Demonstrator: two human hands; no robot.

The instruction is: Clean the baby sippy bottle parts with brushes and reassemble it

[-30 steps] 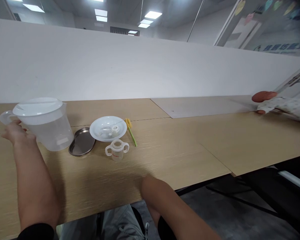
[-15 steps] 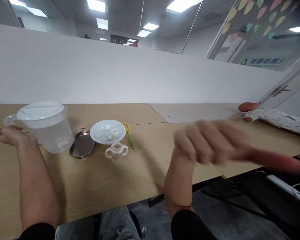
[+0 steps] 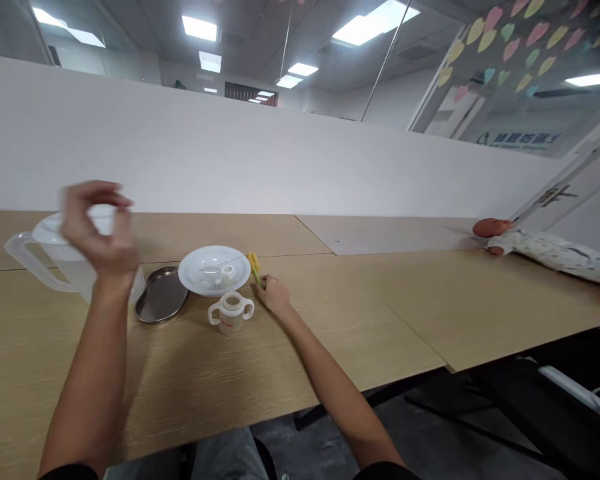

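Note:
My right hand (image 3: 274, 295) rests on the wooden table (image 3: 330, 313) with its fingers closed on the green handle of a small brush with a yellow head (image 3: 253, 261). Just left of it stand a small two-handled baby bottle (image 3: 231, 314) and a white bowl (image 3: 213, 269) holding small white parts. My left hand (image 3: 100, 227) is raised in the air in front of a clear lidded pitcher (image 3: 40, 257), fingers curled and apart, holding nothing. A steel kidney-shaped tray (image 3: 161, 303) lies between pitcher and bowl.
A baby doll (image 3: 540, 247) in patterned clothes lies at the far right of the table. A white partition wall (image 3: 280, 160) runs behind the table. The table's front edge drops to a dark floor at the right, with a white power strip (image 3: 580, 393).
My right hand swung from mid-air down to the brush handle and closed on it. My left hand left the pitcher's handle and rose into the air.

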